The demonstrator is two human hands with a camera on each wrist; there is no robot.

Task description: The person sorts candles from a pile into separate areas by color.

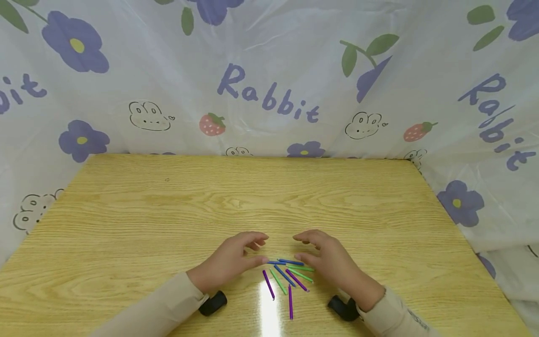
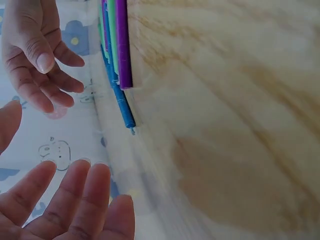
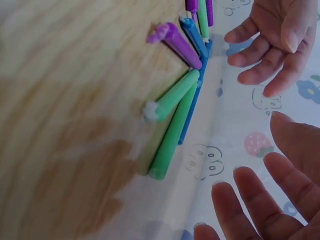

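Several thin coloured candles with short wicks lie loosely on the table, some crossing or touching. A purple candle [image 1: 290, 303] lies nearest the person, with another purple candle [image 1: 268, 284] and a green candle [image 1: 278, 282] to its left. Blue candles [image 1: 291, 262] are at the far side of the group. My left hand [image 1: 233, 257] hovers left of them, fingers loosely bent and holding nothing. Opposite it, the right hand [image 1: 326, 257] is held over the right side, also holding nothing. In the right wrist view a green candle [image 3: 167, 145] lies near the right fingers.
The wood-grain table [image 1: 236, 201] reaches back to a white sheet [image 1: 269, 56] printed with flowers, rabbits and strawberries, which also hangs at both sides. Black wrist mounts [image 1: 213, 303] sit at the cuffs. A bright reflection lies on the table near the person.
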